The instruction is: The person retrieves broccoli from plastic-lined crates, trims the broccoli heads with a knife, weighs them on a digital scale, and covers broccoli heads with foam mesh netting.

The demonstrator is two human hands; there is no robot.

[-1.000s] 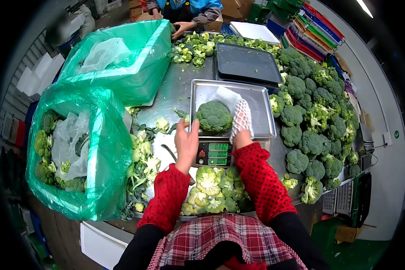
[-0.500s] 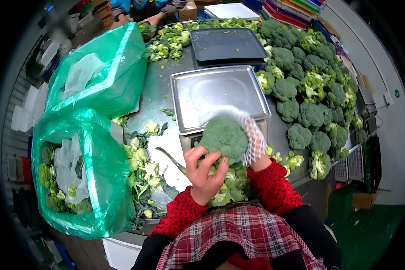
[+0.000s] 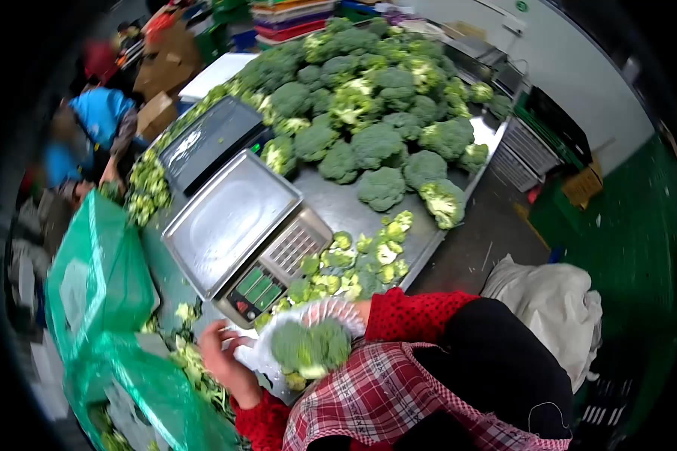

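My right hand [image 3: 351,314] has a white foam net [image 3: 331,308] around it and holds a broccoli head [image 3: 312,347] close to my apron. The net's mesh covers most of that hand's fingers, and the broccoli is smeared by motion. My left hand [image 3: 226,359] is just left of the broccoli, apart from it, with fingers spread and nothing in them. Ahead of both hands stands a scale [image 3: 278,259] with a steel tray [image 3: 233,218]. Small broccoli florets [image 3: 338,278] lie right of the scale, beside my right hand.
Broccoli heads [image 3: 376,146] are piled at the back right. A second scale [image 3: 210,143] stands behind the first. Green bag-lined boxes [image 3: 101,278] stand at left, near leafy trimmings [image 3: 192,361]. A white sack [image 3: 545,308] is at right. Another person [image 3: 101,120] works at far left.
The view has swung right, bringing the white sack into sight. My left hand has let go of the broccoli and moved left. My right hand has drawn the broccoli down towards my apron.
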